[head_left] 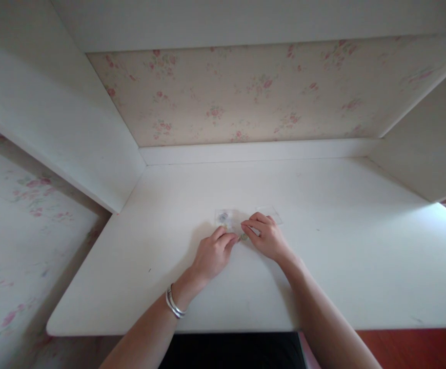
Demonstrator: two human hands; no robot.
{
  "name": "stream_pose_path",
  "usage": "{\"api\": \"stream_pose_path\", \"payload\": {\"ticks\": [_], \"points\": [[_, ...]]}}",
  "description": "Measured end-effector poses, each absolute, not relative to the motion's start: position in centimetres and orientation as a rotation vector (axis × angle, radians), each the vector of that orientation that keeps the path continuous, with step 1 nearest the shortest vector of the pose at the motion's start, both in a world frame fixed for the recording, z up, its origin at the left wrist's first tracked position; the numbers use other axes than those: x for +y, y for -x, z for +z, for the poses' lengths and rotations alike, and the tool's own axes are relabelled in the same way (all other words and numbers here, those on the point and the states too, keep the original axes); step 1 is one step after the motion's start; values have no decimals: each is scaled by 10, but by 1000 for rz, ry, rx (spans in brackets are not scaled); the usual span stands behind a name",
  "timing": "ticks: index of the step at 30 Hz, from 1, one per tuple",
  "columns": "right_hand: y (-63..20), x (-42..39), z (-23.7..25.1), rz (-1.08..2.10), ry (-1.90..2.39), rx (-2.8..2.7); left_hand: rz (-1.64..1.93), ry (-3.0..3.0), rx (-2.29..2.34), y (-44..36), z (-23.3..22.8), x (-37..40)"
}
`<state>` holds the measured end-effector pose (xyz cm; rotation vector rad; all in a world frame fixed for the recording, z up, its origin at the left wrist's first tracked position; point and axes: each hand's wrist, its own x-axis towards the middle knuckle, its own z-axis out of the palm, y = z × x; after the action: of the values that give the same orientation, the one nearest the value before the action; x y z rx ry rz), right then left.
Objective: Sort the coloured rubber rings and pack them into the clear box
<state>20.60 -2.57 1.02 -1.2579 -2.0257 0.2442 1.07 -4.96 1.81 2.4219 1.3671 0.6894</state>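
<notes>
My left hand [213, 254] rests low over the white desk, its thumb and fingers drawn together beside a tiny round yellowish-green thing [244, 237]. Just above that thing, my right hand [266, 239] has its thumb and forefinger pinched. Whatever either hand grips is too small to make out. Beyond the left fingers lies a small clear square packet or case [223, 217] with something grey and round in it. A thin clear sheet or bag [272, 213] lies flat behind the right hand, which partly covers it.
The white desktop [323, 266] spreads to both sides, with a rounded front left corner. White side panels [73, 113] and a floral-papered back wall [215, 97] enclose it. An upper panel [246, 23] overhangs the back. A silver bracelet [174, 303] circles my left wrist.
</notes>
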Motion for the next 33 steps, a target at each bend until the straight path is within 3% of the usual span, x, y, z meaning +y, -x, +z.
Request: {"api": "stream_pose_path", "payload": {"ticks": [10,17,26,33], "points": [[-206,-34,23,380,1173,-2344,828,-2384,1427,-9,16,-40],[-203,-35,19,324,1171,-2417,718,-2411,1477,-13,17,-35],[-201,-36,24,358,1144,-2386,807,-2394,1552,0,21,-37],[-199,-37,28,551,1105,-2115,674,-2487,1419,-1,23,-43]]}}
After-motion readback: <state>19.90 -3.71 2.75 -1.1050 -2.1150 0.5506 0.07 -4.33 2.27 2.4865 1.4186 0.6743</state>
